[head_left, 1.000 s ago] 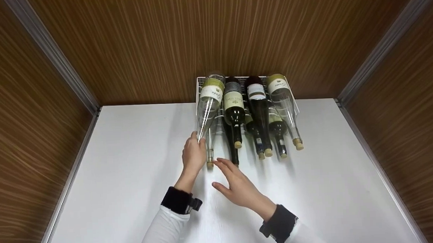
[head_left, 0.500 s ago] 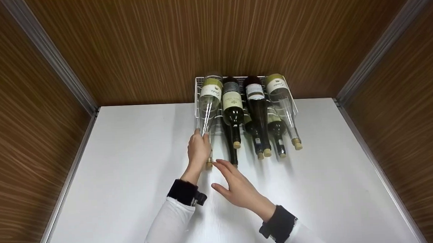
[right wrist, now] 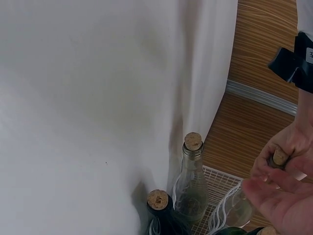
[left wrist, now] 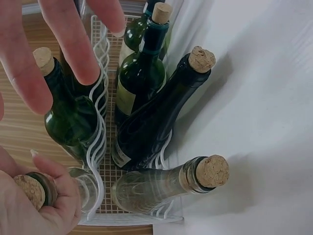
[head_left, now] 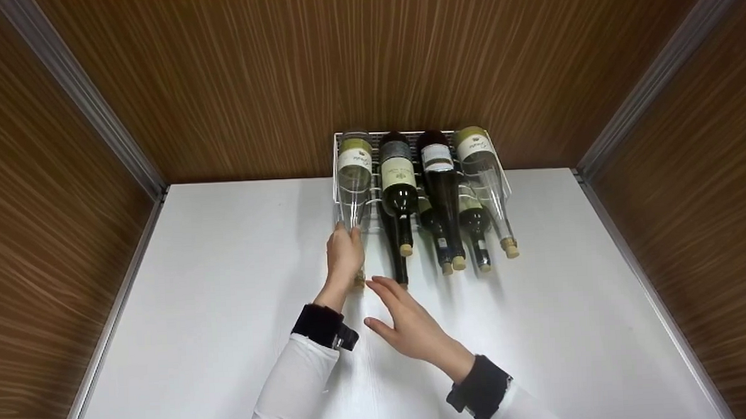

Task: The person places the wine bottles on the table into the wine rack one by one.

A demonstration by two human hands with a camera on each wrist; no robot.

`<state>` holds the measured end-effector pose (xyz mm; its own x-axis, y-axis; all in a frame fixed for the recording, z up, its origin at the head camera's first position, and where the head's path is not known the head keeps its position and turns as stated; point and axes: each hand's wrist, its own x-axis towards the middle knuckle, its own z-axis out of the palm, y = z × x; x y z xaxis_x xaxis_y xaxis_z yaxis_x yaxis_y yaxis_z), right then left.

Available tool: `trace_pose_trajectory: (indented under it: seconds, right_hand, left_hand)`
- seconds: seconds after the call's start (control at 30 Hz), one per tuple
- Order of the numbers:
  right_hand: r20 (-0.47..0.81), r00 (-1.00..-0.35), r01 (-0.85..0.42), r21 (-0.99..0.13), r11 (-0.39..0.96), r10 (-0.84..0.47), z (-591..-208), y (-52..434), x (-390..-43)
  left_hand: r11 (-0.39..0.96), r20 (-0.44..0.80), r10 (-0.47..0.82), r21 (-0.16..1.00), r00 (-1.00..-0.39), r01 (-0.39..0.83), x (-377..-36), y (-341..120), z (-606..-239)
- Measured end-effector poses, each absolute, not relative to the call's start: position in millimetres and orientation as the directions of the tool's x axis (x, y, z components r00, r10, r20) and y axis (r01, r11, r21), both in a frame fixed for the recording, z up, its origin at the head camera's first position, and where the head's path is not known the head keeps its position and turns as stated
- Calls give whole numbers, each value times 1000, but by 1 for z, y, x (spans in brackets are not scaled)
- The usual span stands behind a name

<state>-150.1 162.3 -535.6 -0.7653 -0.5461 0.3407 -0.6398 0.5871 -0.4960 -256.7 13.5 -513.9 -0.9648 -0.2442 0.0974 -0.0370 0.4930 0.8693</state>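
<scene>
My left hand (head_left: 344, 251) grips the neck of a clear glass wine bottle (head_left: 354, 179), which lies at the left end of the rack's upper row. In the left wrist view its cork (left wrist: 30, 192) shows within the curled fingers. A white wire rack (head_left: 335, 167) bears the bottles, their corked necks pointing toward me. Below the held one lies another clear bottle (left wrist: 161, 186), partly hidden by my left hand in the head view. My right hand (head_left: 416, 324) hovers to the right with fingers extended and thumb apart, holding nothing.
In the upper row also lie a green bottle (head_left: 400, 189), a dark bottle (head_left: 445, 194) and another clear bottle (head_left: 491, 185). Several dark bottles, one of them a green bottle (head_left: 475, 221), fill the lower row. The white tabletop (head_left: 237, 272) meets a wood-grain wall (head_left: 248, 83) behind the rack.
My left hand has shifted slightly right, swinging the clear bottle from a slant to nearly straight in line with the rack's left side. My right hand stays almost still.
</scene>
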Motion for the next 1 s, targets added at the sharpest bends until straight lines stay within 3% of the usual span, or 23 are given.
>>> trace_pose_trajectory:
  seconds: [0.6,1.0]
  right_hand:
    - [356,-761,-645,-504,574,-542,-539,163,-149]
    - [320,-777,-624,-508,594,-542,-537,165,-149]
  left_hand:
    - [343,-19,-177,936,-984,-80,-265,14,-517]
    - [297,-113,-64,946,-992,-127,-265,7,-518]
